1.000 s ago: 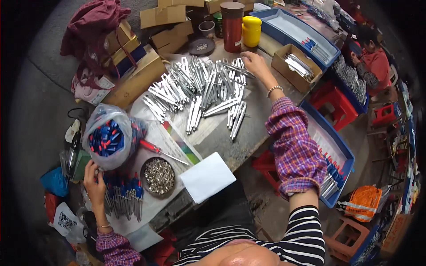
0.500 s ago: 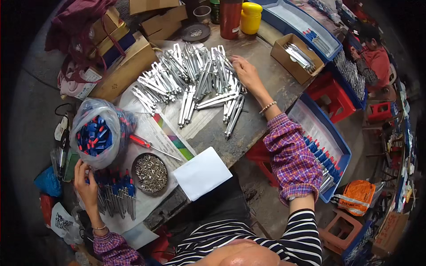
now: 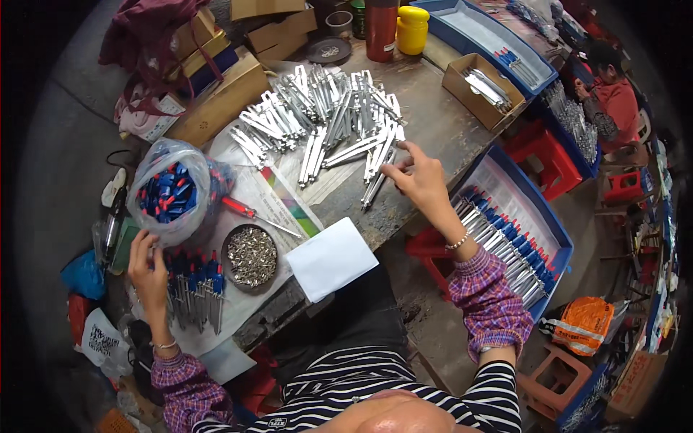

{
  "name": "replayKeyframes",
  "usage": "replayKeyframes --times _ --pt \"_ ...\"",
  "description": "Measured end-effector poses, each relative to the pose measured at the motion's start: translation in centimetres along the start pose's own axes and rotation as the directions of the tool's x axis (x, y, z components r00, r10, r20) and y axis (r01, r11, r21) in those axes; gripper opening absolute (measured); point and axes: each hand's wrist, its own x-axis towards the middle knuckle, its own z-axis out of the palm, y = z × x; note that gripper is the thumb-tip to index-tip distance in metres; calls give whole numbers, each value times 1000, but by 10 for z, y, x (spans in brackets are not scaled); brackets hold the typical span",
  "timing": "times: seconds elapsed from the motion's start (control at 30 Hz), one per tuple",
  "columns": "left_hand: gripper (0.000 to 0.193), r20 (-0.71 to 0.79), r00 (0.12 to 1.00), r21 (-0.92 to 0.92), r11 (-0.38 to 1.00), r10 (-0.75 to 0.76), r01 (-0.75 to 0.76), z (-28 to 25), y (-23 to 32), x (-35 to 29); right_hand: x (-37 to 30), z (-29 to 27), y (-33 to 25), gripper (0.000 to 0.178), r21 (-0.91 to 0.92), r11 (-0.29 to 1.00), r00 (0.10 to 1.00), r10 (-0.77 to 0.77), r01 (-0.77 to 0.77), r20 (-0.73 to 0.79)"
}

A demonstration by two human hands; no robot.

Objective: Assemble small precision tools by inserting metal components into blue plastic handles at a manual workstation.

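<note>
My right hand (image 3: 424,186) is over the front right edge of a heap of shiny, narrow metal pieces (image 3: 317,108). Its thumb and forefinger are apart, beside a metal piece (image 3: 377,185) lying at the heap's near end. My left hand (image 3: 149,273) hovers with loosely curled, parted fingers between a clear plastic bag (image 3: 144,211) of blue parts with red tips and a row of blue-topped tools with metal shafts (image 3: 196,289). I see nothing held in either hand. A dark bowl (image 3: 250,258) of small metal pins stands right of that row.
A red-handled screwdriver (image 3: 242,208) lies behind the bowl, and a folded white sheet (image 3: 332,258) at the table's front edge. On the right, a blue tray (image 3: 561,242) holds rows of blue-topped tools. A cardboard box (image 3: 462,86), red flask (image 3: 380,32) and yellow jar (image 3: 412,32) stand farther back.
My right hand has come nearer, from the heap's right side to its near end. My left hand has lifted slightly off the blue-topped tools. The whole view has shifted a little.
</note>
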Motion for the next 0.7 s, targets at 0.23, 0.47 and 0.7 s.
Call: replayKeyframes --times 0.23,0.47,0.7 --pt "18 -40 994 4 995 100 -100 1 13 -4 1 36 7 71 -303 923 939 -297 236 -173" --pt "18 -79 988 18 992 129 -128 -6 17 -8 -7 30 5 49 -316 930 952 -253 189 -174" --pt "18 -62 991 16 993 119 -118 -8 24 -12 -17 20 21 44 -439 851 887 -409 286 -216"
